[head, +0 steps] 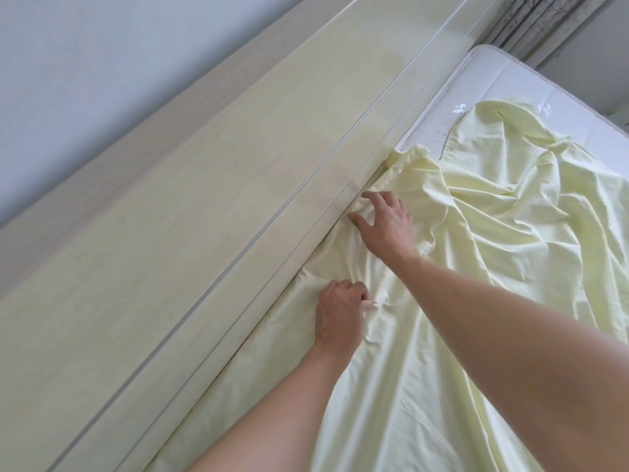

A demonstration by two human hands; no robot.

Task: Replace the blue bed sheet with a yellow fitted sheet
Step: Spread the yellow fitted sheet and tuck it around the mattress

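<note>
The pale yellow fitted sheet (493, 233) lies rumpled over most of the white mattress (503, 83), whose far corner is still bare. My left hand (340, 315) rests on the sheet close to the headboard, fingers curled and pinching a fold of fabric. A little farther along, my right hand (384, 223) spreads its fingers on the sheet's elastic edge where it meets the headboard. Between the two hands the sheet's edge runs down into the gap beside the headboard. No blue sheet is in view.
A long cream wooden headboard (204, 216) runs diagonally along the bed's left side, with a white wall (85, 80) behind it. Grey patterned curtains (544, 22) hang beyond the far end of the mattress.
</note>
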